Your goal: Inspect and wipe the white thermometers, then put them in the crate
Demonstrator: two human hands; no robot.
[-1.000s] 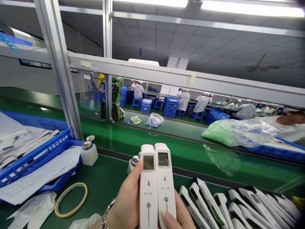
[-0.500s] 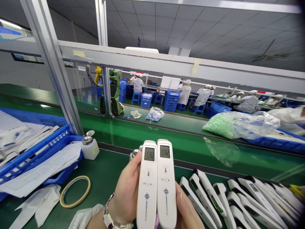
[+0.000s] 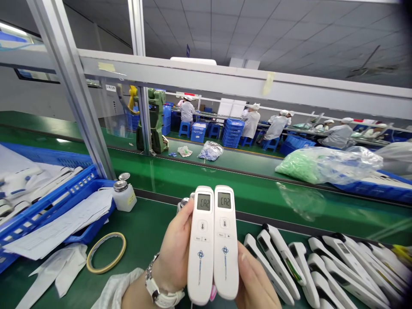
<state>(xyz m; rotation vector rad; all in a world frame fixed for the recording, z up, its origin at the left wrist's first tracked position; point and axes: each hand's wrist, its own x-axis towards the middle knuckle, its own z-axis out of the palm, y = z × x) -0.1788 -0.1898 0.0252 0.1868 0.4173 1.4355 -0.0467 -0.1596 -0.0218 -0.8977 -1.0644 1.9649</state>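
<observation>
Two slim, smooth white plastic thermometers with rounded ends (image 3: 200, 244) sit side by side above the matte green bench (image 3: 151, 227), the left hand (image 3: 172, 253) gripping one, the right hand (image 3: 255, 279) the other. Leftward, a slotted blue plastic crate (image 3: 72, 187) contains white devices (image 3: 24, 177).

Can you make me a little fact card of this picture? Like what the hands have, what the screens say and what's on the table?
Left hand: holding the left white device
Right hand: holding the right white device
Screens: both look like "CA2"
Wrist: silver-and-white watch on the left
Table, left side: tape roll, white bottle with a metal top, papers
Table, right side: more white devices lying close together
</observation>
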